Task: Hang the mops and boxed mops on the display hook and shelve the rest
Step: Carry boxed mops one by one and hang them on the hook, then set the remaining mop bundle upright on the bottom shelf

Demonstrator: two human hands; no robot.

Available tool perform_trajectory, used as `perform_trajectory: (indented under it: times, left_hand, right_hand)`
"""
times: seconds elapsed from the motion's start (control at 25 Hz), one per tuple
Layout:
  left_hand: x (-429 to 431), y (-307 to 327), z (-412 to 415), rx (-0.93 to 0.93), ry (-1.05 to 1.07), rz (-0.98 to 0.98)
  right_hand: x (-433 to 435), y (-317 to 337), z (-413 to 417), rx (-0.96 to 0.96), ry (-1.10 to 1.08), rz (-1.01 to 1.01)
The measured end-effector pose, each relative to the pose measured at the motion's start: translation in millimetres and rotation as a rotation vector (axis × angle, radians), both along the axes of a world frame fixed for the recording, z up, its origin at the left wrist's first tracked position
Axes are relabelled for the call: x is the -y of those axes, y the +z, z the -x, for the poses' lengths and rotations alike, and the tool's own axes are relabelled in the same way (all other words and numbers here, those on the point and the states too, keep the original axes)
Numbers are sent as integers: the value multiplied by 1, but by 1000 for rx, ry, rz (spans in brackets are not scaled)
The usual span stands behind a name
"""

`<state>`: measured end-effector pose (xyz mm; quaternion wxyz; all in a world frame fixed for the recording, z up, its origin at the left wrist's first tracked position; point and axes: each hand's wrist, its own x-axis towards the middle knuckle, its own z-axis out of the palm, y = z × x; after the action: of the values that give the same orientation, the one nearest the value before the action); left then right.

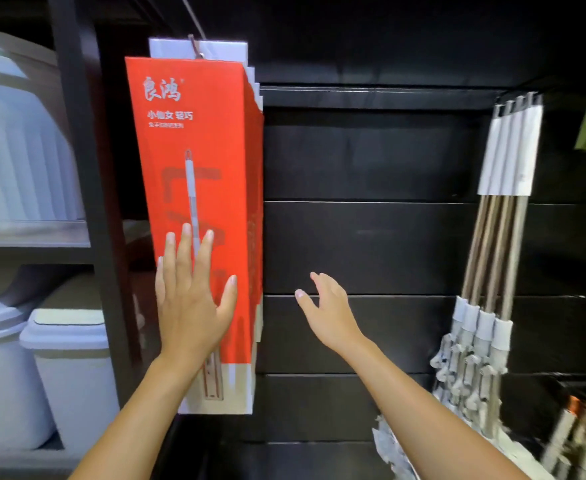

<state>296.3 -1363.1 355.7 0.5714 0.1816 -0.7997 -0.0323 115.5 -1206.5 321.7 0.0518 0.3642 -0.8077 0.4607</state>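
Boxed mops (198, 140), roughly five, hang at ten o'clock; four mops (502, 202) at three; left grip (191, 299) flat on front box; right grip (329, 313) wide.

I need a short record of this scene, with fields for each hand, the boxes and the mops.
left hand: flat, fingers straight, on the front of the red box
right hand: open, in the air, touching nothing
red box: hangs on the hook, more boxes behind it
loose mops: hang together at the right
white bins: on the left shelves
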Motion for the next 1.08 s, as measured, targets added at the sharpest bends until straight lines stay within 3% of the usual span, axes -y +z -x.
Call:
perform_trajectory:
  times: [0.24,0.64,1.08]
  left_hand:
    - [-115,-45,22,139,-120,-38]
    - [-314,-109,134,428,-391,-39]
    - [-376,-174,305,609,-605,-270]
  right_hand:
    - [-153,-28,8,-136,-155,-181]
    - [-366,-55,38,-59,-359,-221]
    - [-427,-106,170,71,-378,-222]
